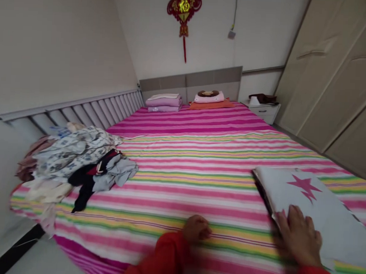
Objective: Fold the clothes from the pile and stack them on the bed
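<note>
- We see one pale grey folded cloth (338,228) lying flat on the striped bedsheet (184,181), at the bed's right side.
- Its long axis runs aslant, from a far end on the left to a near end on the right; we find its pink star print (304,185) near the far end, with a smaller star shape overlapping.
- Our right hand (302,235) rests on the cloth by its left edge, palm down, fingers slightly apart.
- Our left hand (197,228) is curled above the sheet, well apart from the cloth; it is blurred, and we cannot tell whether its fingers close fully.
- We count two red sleeves (168,253), one on each arm.
- On the left lies one heap of clothes (76,154), its pieces too tangled for us to count.
- By the headboard (214,82) we count two pillow stacks (164,102), one purple, one pink over orange.
- One red ornament (184,8) hangs above.
</note>
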`<state>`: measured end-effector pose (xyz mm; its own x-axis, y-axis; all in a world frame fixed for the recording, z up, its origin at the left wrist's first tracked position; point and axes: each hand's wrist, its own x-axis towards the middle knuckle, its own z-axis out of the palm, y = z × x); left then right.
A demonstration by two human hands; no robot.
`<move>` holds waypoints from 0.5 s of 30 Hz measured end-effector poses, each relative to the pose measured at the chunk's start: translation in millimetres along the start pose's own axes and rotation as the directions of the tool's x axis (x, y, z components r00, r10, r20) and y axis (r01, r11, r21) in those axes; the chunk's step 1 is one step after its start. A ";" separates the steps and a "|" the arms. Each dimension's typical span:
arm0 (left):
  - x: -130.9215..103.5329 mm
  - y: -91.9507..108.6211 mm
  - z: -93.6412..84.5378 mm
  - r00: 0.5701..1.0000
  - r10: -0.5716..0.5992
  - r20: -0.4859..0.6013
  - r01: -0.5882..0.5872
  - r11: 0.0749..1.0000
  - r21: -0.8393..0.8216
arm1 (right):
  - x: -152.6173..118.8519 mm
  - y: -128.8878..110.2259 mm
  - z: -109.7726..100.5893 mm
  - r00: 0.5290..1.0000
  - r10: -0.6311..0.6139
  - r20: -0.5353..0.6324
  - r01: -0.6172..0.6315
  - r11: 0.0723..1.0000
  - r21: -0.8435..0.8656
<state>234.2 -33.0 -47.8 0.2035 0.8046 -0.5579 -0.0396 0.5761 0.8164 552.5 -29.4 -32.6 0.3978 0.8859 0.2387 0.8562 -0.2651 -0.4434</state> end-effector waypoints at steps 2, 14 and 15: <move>-8.4 -1.3 -28.8 0.998 -0.005 -0.056 0.002 0.999 -0.054 | -26.8 -25.4 6.8 0.999 0.014 -0.051 -0.015 1.000 -0.014; -54.1 -21.4 -167.7 0.889 0.083 -0.450 -0.227 0.934 -0.276 | -89.6 -169.3 80.4 0.991 -0.100 0.093 0.086 0.986 0.141; -59.0 -25.8 -178.4 0.874 0.087 -0.478 -0.252 0.922 -0.294 | -88.9 -173.8 82.4 0.996 -0.074 0.059 0.065 0.987 0.146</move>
<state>48.7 -69.6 -62.5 -0.2928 0.8223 -0.4880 -0.3752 0.3706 0.8496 341.1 -30.6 -47.9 0.3132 0.9239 0.2197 0.8227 -0.1485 -0.5487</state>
